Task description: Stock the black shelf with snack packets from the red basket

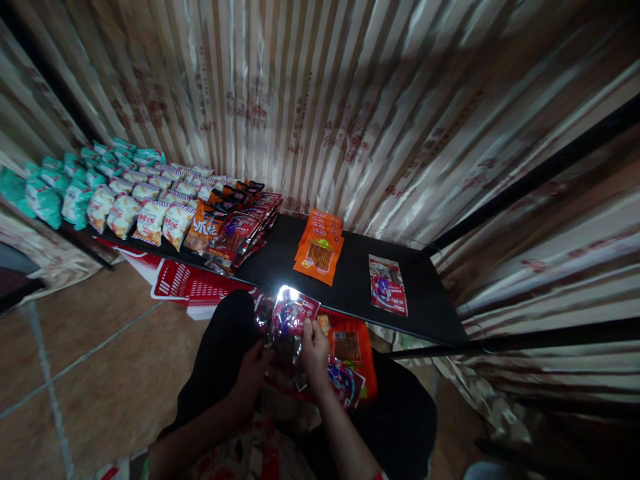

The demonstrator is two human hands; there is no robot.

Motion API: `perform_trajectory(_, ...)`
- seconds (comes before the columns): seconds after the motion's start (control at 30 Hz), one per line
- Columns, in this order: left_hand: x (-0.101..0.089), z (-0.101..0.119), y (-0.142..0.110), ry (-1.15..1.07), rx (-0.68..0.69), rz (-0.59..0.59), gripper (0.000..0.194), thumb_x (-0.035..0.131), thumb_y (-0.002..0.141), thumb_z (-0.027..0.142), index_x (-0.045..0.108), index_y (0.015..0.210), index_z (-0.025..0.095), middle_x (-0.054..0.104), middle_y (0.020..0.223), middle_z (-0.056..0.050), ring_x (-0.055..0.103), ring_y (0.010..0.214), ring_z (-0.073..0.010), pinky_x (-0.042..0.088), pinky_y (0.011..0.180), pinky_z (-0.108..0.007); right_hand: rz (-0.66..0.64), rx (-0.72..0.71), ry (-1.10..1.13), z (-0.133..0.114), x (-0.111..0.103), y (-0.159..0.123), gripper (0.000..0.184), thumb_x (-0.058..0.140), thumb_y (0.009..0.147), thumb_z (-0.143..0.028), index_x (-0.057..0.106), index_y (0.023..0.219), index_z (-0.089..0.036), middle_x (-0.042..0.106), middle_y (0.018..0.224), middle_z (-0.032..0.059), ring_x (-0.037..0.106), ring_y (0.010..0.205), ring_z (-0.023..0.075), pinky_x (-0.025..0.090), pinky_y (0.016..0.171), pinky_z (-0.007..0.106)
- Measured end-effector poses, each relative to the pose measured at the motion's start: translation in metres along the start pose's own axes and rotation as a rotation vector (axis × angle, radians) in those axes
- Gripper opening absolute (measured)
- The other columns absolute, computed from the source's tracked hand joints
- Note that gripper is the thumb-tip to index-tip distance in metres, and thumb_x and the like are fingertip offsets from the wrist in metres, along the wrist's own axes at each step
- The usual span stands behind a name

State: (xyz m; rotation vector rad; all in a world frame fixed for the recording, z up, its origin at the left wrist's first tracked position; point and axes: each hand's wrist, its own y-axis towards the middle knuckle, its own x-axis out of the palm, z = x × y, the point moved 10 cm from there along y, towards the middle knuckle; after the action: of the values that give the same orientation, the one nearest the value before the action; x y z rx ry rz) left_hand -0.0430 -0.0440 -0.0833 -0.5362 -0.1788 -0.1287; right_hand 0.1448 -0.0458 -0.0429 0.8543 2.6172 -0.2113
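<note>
My right grip [315,345] pinches a glossy red plastic packet [296,315]. Beside it, my left grip [256,363]: closure unclear. Beyond both: black flat worktop [350,267].

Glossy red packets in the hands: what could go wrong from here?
The red packet in the right hand overlaps others, so two might be set down as one. The loose orange packet lies across the lap and could slide off if the legs shift. The red stack on the black shelf is uneven and reaches the front edge; a bump might tip packets down.
</note>
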Motion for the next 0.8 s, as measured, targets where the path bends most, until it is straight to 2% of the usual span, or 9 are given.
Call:
perform_trajectory(0.23, 0.015, 0.028, 0.01, -0.017, -0.009, -0.085, 0.042, 0.066, 0.063, 0.05, 0.065, 0.082, 0.013, 0.069, 0.079, -0.005, 0.062, 0.075, -0.02, 0.047, 0.068, -0.029, -0.045, 0.021, 0.036, -0.011, 0.01, 0.009, 0.042, 0.039, 0.08, -0.056, 0.055, 0.067, -0.02, 0.054, 0.056, -0.0019, 0.047, 0.054, 0.0128, 0.035, 0.053, 0.023)
perform_trajectory(0.37, 0.012, 0.034, 0.026, 0.074, -0.011, -0.038, 0.042, 0.063, 0.062, 0.055, 0.063, 0.072, 0.014, 0.064, 0.066, -0.002, 0.058, 0.064, -0.0174, 0.044, 0.059, -0.027, -0.055, -0.005, 0.012, -0.021, 0.015, 0.011, 0.043, 0.038, 0.079, -0.058, 0.052, 0.063, -0.02, 0.049, 0.053, -0.0039, 0.043, 0.053, 0.0121, 0.034, 0.052, 0.022)
perform_trajectory(0.53, 0.007, 0.052, 0.042, 0.259, 0.096, 0.031, 0.037, 0.056, 0.065, 0.052, 0.058, 0.062, 0.016, 0.056, 0.056, 0.001, 0.051, 0.057, -0.0141, 0.038, 0.054, -0.024, -0.023, -0.027, -0.001, -0.027, 0.018, 0.018, 0.046, 0.04, 0.078, -0.059, 0.042, 0.054, -0.021, 0.039, 0.048, -0.0058, 0.036, 0.049, 0.0102, 0.03, 0.05, 0.022)
perform_trajectory(0.8, 0.003, 0.072, 0.06, 0.374, 0.208, 0.069, 0.031, 0.046, 0.071, 0.045, 0.052, 0.058, 0.018, 0.049, 0.053, 0.003, 0.045, 0.055, -0.0133, 0.034, 0.054, -0.024, -0.071, 0.012, 0.125, -0.027, 0.038, 0.034, 0.049, 0.04, 0.077, -0.062, 0.054, 0.06, -0.018, 0.052, 0.051, -0.0027, 0.045, 0.05, 0.0118, 0.034, 0.049, 0.022)
